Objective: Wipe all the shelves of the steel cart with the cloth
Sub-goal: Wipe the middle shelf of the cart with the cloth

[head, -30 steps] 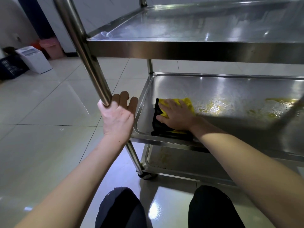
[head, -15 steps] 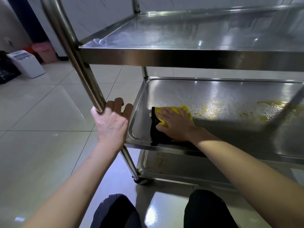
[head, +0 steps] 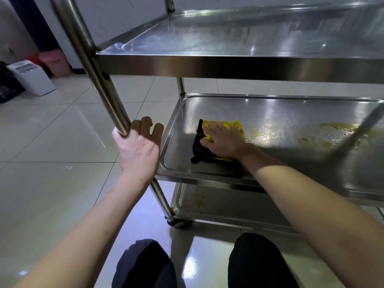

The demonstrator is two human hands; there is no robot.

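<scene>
Our left hand curled round the steel cart's upright post, our right arm stretched forward, right hand flat with fingers straight, pressing the yellow-and-black cloth on the middle shelf beside yellow residue

Single head-worn wide-angle view, low and close to the steel cart, looked forward and down across its shelves; both forearms and knees entered from the bottom edge.

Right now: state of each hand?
Left hand: curled around the steel cart's upright post.
Right hand: open, flat fingers pressing the yellow-and-black cloth onto the middle shelf.
</scene>
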